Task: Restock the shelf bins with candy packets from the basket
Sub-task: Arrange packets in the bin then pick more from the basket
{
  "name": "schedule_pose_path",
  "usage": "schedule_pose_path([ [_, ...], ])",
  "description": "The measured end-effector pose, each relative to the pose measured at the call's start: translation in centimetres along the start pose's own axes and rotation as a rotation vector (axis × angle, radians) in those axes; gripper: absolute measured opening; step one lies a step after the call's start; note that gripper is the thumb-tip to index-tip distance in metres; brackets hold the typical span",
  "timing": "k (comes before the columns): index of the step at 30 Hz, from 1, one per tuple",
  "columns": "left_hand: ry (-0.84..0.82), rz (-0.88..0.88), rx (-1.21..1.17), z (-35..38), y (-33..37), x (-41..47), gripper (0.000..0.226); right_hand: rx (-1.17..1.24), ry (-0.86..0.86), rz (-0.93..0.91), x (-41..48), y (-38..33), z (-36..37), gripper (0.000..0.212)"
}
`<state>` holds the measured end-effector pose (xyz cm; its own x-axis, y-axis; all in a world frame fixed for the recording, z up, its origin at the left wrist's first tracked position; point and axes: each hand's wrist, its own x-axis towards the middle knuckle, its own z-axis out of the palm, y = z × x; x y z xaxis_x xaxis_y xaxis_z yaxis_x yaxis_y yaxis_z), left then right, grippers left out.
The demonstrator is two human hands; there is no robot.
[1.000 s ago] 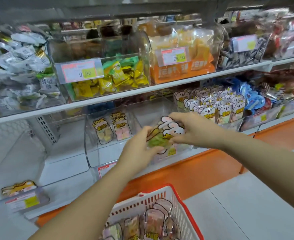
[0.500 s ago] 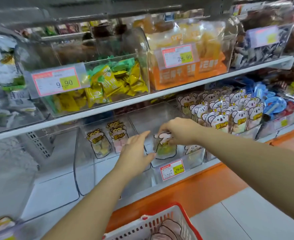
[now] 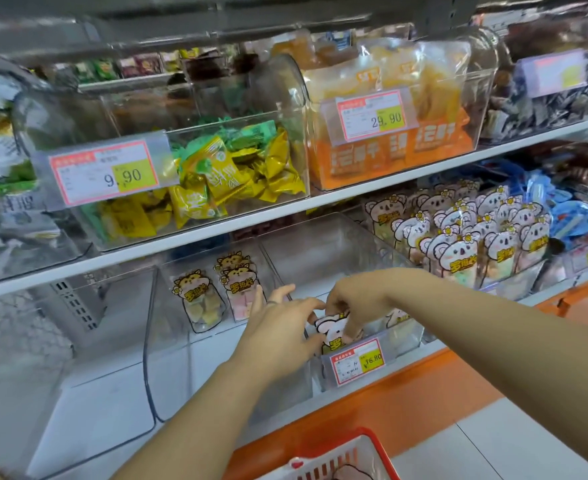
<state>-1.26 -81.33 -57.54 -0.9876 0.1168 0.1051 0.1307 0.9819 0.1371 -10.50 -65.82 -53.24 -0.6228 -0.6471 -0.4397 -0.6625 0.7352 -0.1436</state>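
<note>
Past the red basket [image 3: 381, 449], the left grip [image 3: 278, 337] lies straight-fingered and empty just beside the koala candy packet [image 3: 332, 333], probably light, crinkly and slippery, which the right grip [image 3: 353, 301] pinches by its top edge, the likeliest best hold, inside the clear bin [image 3: 408, 336].

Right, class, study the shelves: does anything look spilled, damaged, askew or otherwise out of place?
Nothing looks spilled or damaged. Only the koala packet sits tilted at the front of the clear bin, but the right hand is pinching it, so it is probably just mid-placement. The left hand hovers open beside it.
</note>
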Motion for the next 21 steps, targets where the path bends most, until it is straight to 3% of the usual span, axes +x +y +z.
schedule_pose_path([
  [4, -0.006, 0.023, 0.029, -0.1, 0.0, -0.4, 0.049, -0.036, 0.059, 0.0, -1.1, 0.6, -0.1, 0.061],
  [11, -0.004, 0.029, 0.067, -0.2, 0.4, -0.6, 0.044, 0.012, 0.224, -0.019, -0.6, 0.9, 2.4, 0.039],
  [21, -0.027, 0.037, 0.107, -0.6, 0.9, -1.0, 0.05, 0.055, 0.28, 0.002, -1.4, 1.8, 3.0, 0.06],
])
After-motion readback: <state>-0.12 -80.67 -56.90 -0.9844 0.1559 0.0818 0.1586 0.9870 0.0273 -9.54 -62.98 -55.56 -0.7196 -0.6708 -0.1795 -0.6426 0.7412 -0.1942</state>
